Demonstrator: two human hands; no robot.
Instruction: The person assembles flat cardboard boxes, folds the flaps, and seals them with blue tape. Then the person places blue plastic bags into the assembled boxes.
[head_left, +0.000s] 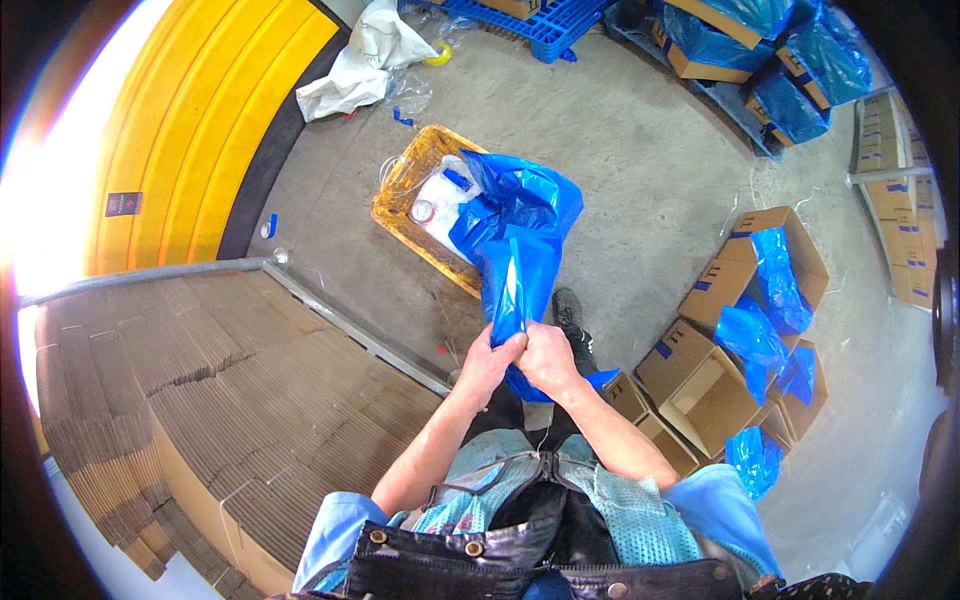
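Observation:
My left hand (489, 360) and my right hand (547, 356) meet in front of my waist, both gripping a sheet of blue plastic film (517, 277), bunched between them. A blue tail of film hangs below my fists. Beyond, the plastic runs up to a loose blue heap (517, 191) lying over the right side of a worn yellow plastic crate (427, 247). Whether the held piece joins that heap I cannot tell. Inside the crate lie a white bag (442, 199) and a roll of tape (422, 211).
Bundled flat cardboard (300, 397) fills the left behind a metal rail (352, 322). On the right stand several open cardboard boxes (705, 375), some with blue liners (780, 277). Filled boxes (795, 105) and a blue pallet (547, 30) are at the back, near a white sack (360, 67).

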